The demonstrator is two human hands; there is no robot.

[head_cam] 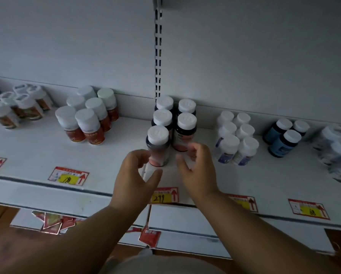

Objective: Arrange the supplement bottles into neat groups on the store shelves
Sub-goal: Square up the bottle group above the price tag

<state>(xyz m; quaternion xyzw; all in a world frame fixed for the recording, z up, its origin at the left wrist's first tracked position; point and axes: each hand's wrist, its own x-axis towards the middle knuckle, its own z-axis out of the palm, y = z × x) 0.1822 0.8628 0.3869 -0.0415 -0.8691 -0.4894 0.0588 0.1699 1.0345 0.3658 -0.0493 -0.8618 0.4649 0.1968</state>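
Dark supplement bottles point(172, 123) in two rows mid-shelf point(37, 153), front-left bottle point(158, 145) apparently, through motion blur, lightly cupped by left hand point(136, 175) to square it up, right hand point(197, 171) loosely curled, empty, beside front-right bottle point(185, 131).

This is a shop. A white metal display shelf point(37, 153) carries groups of white-capped supplement bottles point(82, 119), and red-and-yellow price tags point(68, 176) with handwritten numbers and arrows line its front edge. A slotted white upright point(158, 56) runs up the back panel.
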